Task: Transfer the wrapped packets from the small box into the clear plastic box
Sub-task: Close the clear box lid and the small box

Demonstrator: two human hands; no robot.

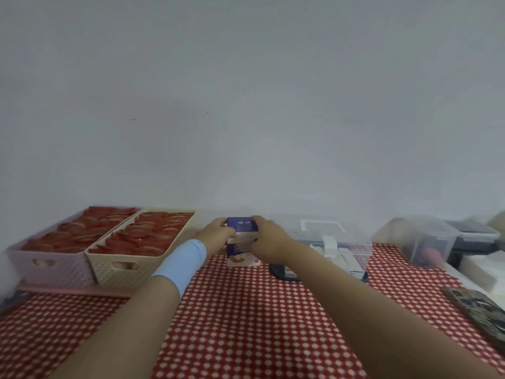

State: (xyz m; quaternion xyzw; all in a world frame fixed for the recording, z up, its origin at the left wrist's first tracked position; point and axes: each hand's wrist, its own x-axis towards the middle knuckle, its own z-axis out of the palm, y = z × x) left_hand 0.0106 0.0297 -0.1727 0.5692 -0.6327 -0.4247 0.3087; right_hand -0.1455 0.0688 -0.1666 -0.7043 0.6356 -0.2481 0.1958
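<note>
- My left hand (216, 233) grips the left side of the small box (242, 255), fingers curled round its upper edge.
- My right hand (269, 236) grips the box from the right, fingers wrapped over the top and thumb across the front.
- The box stands upright on the worktop (246, 318), near the far edge by the wall (251, 105). It is purple on top, with a pale front that bears a picture of something golden.
- Its inside is hidden from me, so I cannot tell what packets it holds.
- The clear box (352, 243) sits just right of the small box, beside my right hand. It has a white handle on the lid and a white latch at the front.
- A dark flat thing (284, 273) lies at the clear box's near left corner, too blurred to name.
- A blue band (183, 259) wraps my left wrist.
- To the left, a cream basket (131, 269) and a pink basket (52, 269) stand side by side, touching, both filled with rows of red packets (147, 233).
- A red-and-white checked cloth covers the worktop.
- Further right stands another clear tub (426, 242), well apart from the small box.
- A patterned phone case (481, 310) lies at the right edge.
</note>
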